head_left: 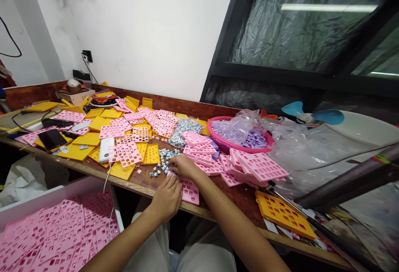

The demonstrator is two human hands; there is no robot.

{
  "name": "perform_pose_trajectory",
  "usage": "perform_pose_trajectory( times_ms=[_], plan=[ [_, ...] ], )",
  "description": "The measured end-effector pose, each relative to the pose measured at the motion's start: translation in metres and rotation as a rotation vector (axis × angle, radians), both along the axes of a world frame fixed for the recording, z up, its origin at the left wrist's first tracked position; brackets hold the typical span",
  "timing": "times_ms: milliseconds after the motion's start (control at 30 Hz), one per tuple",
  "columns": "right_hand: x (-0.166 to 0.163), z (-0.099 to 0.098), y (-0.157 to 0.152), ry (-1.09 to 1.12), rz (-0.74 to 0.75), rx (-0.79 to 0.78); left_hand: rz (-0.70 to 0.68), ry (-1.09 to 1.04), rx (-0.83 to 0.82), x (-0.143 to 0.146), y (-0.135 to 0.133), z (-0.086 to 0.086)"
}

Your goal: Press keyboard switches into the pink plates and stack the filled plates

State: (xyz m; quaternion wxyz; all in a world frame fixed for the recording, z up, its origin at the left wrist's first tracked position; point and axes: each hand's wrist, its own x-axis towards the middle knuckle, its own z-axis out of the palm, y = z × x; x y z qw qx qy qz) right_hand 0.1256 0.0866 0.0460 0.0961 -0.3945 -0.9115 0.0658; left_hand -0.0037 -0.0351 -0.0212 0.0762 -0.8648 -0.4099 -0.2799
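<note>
Looking down at the wooden bench (pixel 246 205), we record a pink perforated board (pixel 190 192) lying at its front edge, beneath both hands. The left hand (pixel 167 199) rests on the board's left part, fingers extended and close together. The right hand (pixel 182 166) is at the board's far side, fingers bent downward; we cannot tell whether it grips anything. Just beside it we note loose blue-and-white pieces (pixel 166 154); behind these, a clear bag (pixel 187 128) of similar ones. To the right we log stacked pink boards (pixel 199 151) and a pink basket (pixel 215 137) holding purple pieces (pixel 255 139). Yellow trays (pixel 151 154) lie to the left.
</note>
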Motion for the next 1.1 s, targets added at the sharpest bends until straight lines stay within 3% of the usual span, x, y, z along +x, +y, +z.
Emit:
perform_pose_trajectory(
  times_ms=[200, 367, 500, 567, 667, 800, 967, 1100],
  plan=[
    [-0.009, -0.010, 0.011, -0.015, -0.012, -0.091, -0.034, -0.020, -0.058, 0.004, 0.002, 0.006],
    [0.045, 0.000, -0.013, 0.283, -0.028, -0.100, -0.074, -0.154, -0.052, -0.014, 0.001, 0.008],
    [0.089, -0.002, -0.044, 0.313, -0.096, -0.128, 0.110, -0.315, -0.058, -0.052, 0.015, 0.014],
    [0.097, -0.007, -0.057, 0.294, -0.107, -0.148, 0.159, -0.253, -0.115, -0.071, 0.028, 0.019],
    [0.097, -0.013, -0.067, 0.301, -0.161, -0.118, 0.126, -0.090, -0.213, -0.085, 0.044, 0.026],
    [0.094, -0.014, -0.067, 0.262, -0.174, -0.092, 0.128, 0.015, -0.227, -0.083, 0.053, 0.029],
    [0.093, -0.018, -0.066, 0.230, -0.176, -0.065, 0.120, 0.035, -0.235, -0.078, 0.058, 0.032],
    [0.086, -0.033, -0.082, 0.255, -0.273, 0.033, 0.120, -0.089, -0.169, -0.071, 0.048, 0.033]
  ],
)
